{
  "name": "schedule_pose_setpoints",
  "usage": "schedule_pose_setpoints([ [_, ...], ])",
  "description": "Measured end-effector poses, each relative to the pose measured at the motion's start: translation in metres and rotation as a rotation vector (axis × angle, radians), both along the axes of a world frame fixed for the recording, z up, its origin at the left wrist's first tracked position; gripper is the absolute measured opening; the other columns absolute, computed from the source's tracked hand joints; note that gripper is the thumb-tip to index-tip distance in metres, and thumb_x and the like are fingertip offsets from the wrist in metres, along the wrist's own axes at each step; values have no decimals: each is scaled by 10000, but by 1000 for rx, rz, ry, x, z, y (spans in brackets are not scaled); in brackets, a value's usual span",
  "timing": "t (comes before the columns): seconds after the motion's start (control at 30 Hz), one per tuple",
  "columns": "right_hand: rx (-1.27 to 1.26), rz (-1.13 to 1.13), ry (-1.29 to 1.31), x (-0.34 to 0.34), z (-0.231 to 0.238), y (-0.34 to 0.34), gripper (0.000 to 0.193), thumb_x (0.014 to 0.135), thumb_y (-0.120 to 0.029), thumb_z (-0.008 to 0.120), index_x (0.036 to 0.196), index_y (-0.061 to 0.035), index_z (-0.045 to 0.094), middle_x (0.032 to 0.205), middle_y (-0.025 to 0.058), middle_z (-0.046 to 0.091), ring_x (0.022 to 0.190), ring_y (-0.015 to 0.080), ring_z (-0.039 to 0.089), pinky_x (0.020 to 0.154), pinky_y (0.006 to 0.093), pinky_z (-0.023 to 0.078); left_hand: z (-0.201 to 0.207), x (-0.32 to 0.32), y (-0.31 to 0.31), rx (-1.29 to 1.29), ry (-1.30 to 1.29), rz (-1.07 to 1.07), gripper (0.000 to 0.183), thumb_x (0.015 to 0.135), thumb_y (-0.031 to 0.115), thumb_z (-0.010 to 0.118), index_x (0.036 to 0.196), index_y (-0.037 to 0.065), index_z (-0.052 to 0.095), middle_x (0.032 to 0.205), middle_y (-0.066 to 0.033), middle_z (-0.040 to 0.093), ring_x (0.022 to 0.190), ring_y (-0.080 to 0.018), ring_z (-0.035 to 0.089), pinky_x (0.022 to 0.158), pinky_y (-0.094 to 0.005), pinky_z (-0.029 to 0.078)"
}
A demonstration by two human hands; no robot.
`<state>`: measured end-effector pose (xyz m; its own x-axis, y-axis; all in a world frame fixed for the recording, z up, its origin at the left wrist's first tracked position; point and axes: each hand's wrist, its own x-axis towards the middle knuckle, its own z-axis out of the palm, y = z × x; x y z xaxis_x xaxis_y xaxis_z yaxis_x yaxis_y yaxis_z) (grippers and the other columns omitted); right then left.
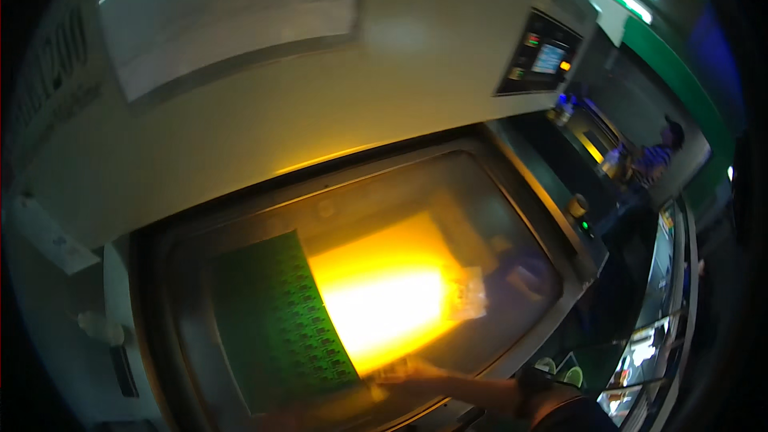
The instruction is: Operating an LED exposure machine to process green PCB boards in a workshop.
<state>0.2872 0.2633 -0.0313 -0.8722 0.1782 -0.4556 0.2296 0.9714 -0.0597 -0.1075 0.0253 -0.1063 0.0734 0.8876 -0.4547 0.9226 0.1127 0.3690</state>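
Observation:
A green panel [272, 320] with rows of a fine dark circuit-like pattern lies on the left half of a framed tray [512, 208]. Bright yellow-white light [384, 312] glows beside its right edge. My right hand [400, 370] reaches in from the lower right, at the panel's near right corner and the lit patch. Motion and glare smear its fingers, so any grip is hidden. Along the panel's near edge a blurred skin-toned shape [348, 410] may be my left hand; its fingers do not show clearly. A small clear sheet [468, 294] lies at the right of the light.
Over the tray hangs a large pale machine housing [320, 112] with a control panel [540, 56] on its right. A dark ledge [552, 176] runs along the right side. Farther right, another person [660, 156] stands at a similar lit machine. A glass-topped rack [648, 344] stands lower right.

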Motion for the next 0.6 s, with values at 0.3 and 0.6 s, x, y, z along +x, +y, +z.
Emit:
schedule_pose_setpoints([
  [0.3, -627, -271, 291, 94, 1, -21, 769, 805, -279, 726, 1488, -203, 382, 1531, 92, 394, 1335, 334, 456, 1087, 523, 365, 116, 132, -23, 8, -48, 72, 500, 867, 45, 497, 1367, 30, 506, 1313, -257, 556, 1222, -446, 501, 1046, -455, 409],
  [0.6, 218, -1527, 491, 510, 66, 252, 661, 829, -380, 680, 1396, -108, 479, 1463, 144, 443, 1336, 304, 460, 1045, 443, 430, 124, 314, 45, 10, -344, 591, 485, 878, 23, 495, 1361, 43, 522, 1247, -261, 601, 1165, -389, 580, 1009, -450, 453],
])
